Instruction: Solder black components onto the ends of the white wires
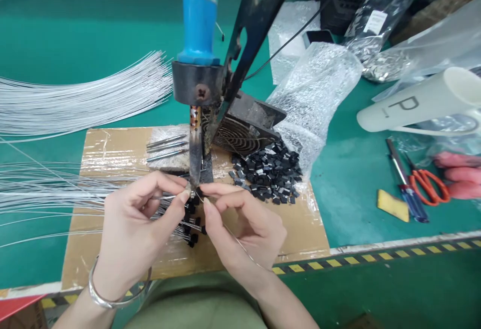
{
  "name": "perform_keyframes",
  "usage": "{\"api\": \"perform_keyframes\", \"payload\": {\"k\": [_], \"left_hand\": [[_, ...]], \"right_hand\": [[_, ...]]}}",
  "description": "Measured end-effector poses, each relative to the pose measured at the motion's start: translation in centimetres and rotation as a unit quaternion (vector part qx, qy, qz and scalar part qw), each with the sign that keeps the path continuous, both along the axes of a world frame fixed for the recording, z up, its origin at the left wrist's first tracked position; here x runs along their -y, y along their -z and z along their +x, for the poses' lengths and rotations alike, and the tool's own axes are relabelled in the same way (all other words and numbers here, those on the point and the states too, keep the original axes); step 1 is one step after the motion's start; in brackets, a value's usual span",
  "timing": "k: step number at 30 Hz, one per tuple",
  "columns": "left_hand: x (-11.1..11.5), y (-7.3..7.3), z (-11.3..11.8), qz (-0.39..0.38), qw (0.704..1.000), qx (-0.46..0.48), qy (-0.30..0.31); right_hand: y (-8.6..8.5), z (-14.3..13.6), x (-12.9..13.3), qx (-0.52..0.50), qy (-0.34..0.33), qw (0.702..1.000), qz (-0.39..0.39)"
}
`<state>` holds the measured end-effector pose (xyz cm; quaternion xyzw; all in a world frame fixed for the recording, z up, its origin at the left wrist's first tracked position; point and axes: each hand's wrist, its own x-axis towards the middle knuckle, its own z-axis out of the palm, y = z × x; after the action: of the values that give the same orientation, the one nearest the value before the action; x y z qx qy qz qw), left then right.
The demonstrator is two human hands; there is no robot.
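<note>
Two hands, left (145, 218) and right (246, 223), pinch thin wire (236, 241) beneath an upright soldering iron (195, 143); scissors (428, 186) lie right.

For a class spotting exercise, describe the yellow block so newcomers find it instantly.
On the green bench, find the white mug marked P. Nearer the striped edge lie orange-handled scissors and a blue-handled screwdriver. Beside the screwdriver's handle is the block: yellow, bladeless.

Left hand (145, 223): thumb and index finger pinching, remaining fingers curling inward; bracelet-side wrist angling up from lower left. Right hand (244, 228): thumb and index finger closing in a pinch, other fingers folding toward the palm; forearm extending from lower right. Both hands facing each other, fingertips nearly meeting, forearms converging upward.
</note>
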<state>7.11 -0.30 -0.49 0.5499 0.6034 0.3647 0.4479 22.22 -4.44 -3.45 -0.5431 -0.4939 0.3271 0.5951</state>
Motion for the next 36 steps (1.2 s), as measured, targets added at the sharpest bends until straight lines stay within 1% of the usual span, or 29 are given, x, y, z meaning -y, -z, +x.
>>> {"api": "perform_keyframes", "payload": {"k": [13, 17, 23, 30, 36], "left_hand": [[0.01, 0.20, -0.13, 0.005, 1.000, -0.013, 0.005], [0.02, 0.23, -0.09, 0.004, 1.000, -0.015, 0.010], [0.15, 0.21, -0.08, 0.006, 1.000, -0.001, 0.010], [0.16, 0.09, -0.09, 0.007, 1.000, 0.009, 0.012], [0.21, 0.11, -0.05, 0.012, 1.000, 0.020, 0.010]], "right_hand": [[-0.04, 0.20, 0.06, 0.011, -0.012, 1.000, -0.002], [0.04, 0.14, 0.03, 0.007, -0.005, 1.000, -0.006], [0.25, 0.03, 0.26, -0.015, -0.009, 1.000, -0.005], [0.23, 0.05, 0.31, -0.004, -0.010, 1.000, -0.012], [0.29, -0.03, 0.30, -0.013, -0.012, 1.000, -0.001]]}}
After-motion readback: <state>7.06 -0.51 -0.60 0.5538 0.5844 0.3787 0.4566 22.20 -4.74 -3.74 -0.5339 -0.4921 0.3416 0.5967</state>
